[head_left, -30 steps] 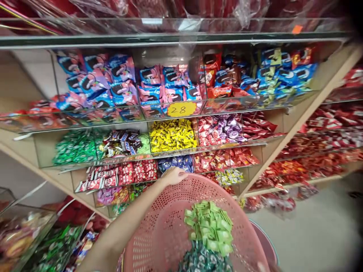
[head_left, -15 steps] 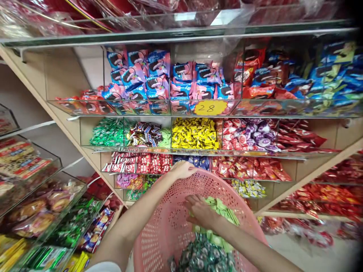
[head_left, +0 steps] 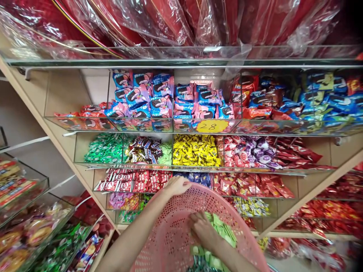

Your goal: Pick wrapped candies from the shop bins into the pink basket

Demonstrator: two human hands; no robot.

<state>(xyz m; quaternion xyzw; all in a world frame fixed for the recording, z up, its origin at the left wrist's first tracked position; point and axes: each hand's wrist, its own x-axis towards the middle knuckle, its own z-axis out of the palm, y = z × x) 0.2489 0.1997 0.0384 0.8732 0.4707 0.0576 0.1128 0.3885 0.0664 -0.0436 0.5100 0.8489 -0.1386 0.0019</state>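
Glass-fronted candy shelves [head_left: 61, 90] span nine to three o'clock, their compartments stocked, yellow-wrapped candies [head_left: 195, 150] among them at twelve. At six o'clock, the pink perforated basket [head_left: 167, 236] already contains light-green candy packets [head_left: 227, 231] at its three and dark-green wrapped candies [head_left: 200, 264] towards its six. The left hand [head_left: 177, 185] clasps its rim near eleven; the right hand [head_left: 202, 229] reaches inside, fingers curled, any hold impossible to tell.
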